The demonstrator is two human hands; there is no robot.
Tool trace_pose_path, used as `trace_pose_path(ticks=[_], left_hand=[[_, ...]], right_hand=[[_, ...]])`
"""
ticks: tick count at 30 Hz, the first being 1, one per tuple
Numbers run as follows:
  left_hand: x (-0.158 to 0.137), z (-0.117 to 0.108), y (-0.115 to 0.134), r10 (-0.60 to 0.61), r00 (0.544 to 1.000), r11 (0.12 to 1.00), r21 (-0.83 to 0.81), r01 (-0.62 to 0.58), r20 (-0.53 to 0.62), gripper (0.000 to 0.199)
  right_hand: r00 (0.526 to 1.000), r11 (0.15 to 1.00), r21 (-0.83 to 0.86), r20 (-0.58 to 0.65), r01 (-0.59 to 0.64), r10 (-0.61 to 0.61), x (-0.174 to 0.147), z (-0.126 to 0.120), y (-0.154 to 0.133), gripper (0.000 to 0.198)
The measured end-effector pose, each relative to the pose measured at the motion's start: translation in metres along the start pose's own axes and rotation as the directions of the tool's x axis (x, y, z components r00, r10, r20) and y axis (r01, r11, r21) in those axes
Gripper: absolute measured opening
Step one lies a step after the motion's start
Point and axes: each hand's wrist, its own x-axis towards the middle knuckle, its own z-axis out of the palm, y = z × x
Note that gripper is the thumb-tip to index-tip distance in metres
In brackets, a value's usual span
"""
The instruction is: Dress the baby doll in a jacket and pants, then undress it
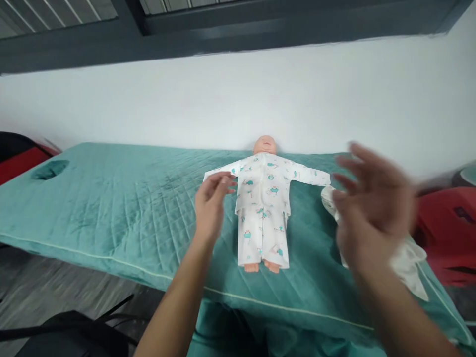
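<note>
Behind everything runs the white wall, and against it stands the green quilted bed. Past its right end is a red thing I can't identify. On the bed, near the wall, my doll lies face up, arms stretched sideways, feet towards me. It wears a white printed shirt, whose hem overlaps the matching trousers. To its right lies a heap of white cloth, partly behind my right hand. That hand is blurred, fingers spread, with nothing visible in it. My left hand, loosely curled and seemingly empty, is in front of a sleeve; I can't tell whether it touches.

I'd judge the step in hand as tending the doll's clothes, already on; adjusting a sleeve would call for a light pinch at the cuff.

I count one bed, one doll, one shirt, one pair of trousers, two sleeves and two bare feet. The pieces in the heap I can't count.
</note>
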Motion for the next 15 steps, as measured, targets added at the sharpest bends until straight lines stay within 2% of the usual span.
trace_pose_path(ticks=[2, 4, 8, 11, 15], left_hand=[[0.023, 0.017, -0.036, -0.022, 0.999, 0.991, 0.136, 0.016, 0.048, 0.02], [0.049, 0.038, -0.063, 0.01, 0.994, 0.965, 0.258, -0.038, 0.112, 0.018], [0.093, 0.076, -0.097, 0.069, 0.959, 0.884, 0.428, -0.186, 0.274, 0.02], [0.105, 0.083, -0.11, 0.112, 0.924, 0.814, 0.5, -0.296, 0.366, 0.027], [0.105, 0.07, -0.12, 0.079, 0.895, 0.831, 0.467, -0.302, 0.438, 0.033]], right_hand=[[0.999, 0.998, 0.036, -0.002, -0.049, 0.049, 0.008, 0.022, 0.035, 0.04], [0.989, 0.989, 0.016, 0.018, -0.145, 0.145, 0.02, 0.048, 0.077, 0.038], [0.955, 0.951, -0.142, 0.082, -0.273, 0.287, 0.05, 0.091, 0.146, 0.039], [0.926, 0.933, -0.167, 0.156, -0.319, 0.344, 0.061, 0.106, 0.169, 0.038], [0.898, 0.932, -0.109, 0.248, -0.346, 0.362, 0.056, 0.107, 0.177, 0.039]])
